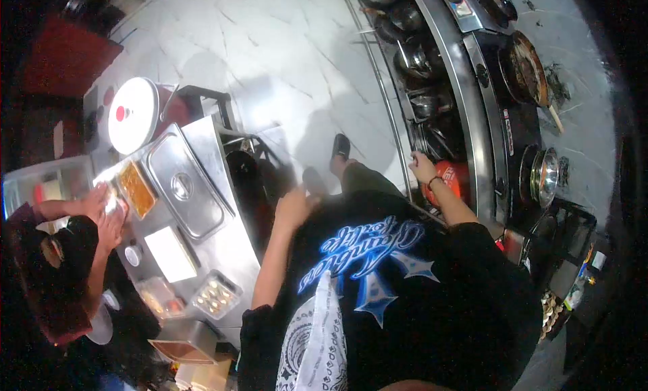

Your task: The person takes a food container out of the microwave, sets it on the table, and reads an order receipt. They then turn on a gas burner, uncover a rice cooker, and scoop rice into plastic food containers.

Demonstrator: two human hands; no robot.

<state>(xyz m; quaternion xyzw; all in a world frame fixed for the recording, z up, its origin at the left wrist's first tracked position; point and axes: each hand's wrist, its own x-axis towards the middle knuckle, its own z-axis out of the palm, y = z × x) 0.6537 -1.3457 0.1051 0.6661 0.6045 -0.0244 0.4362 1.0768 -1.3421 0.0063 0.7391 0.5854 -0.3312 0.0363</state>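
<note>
My left hand point(293, 207) hangs beside my thigh, between the steel worktable point(237, 250) and my body. Its back faces up, and most of its fingers are hidden. On the right, my right hand point(424, 168), with a dark band at the wrist, reaches to the metal rail point(393, 97) at the front of the stove's lower shelf. Its fingers are curled in at the rail; what they grip is too small to tell. Just below it is a red-orange item with white lettering point(448, 178). Dark pots and pans point(420, 57) fill the shelf.
A co-worker's hands point(108, 215) work at the table's far side. On it are a steel lid point(189, 182), an orange-filled tray point(138, 188), a white lidded pot point(133, 114) and a clear tub point(216, 295). A pan point(526, 67) and steel bowls point(543, 178) sit on the stove.
</note>
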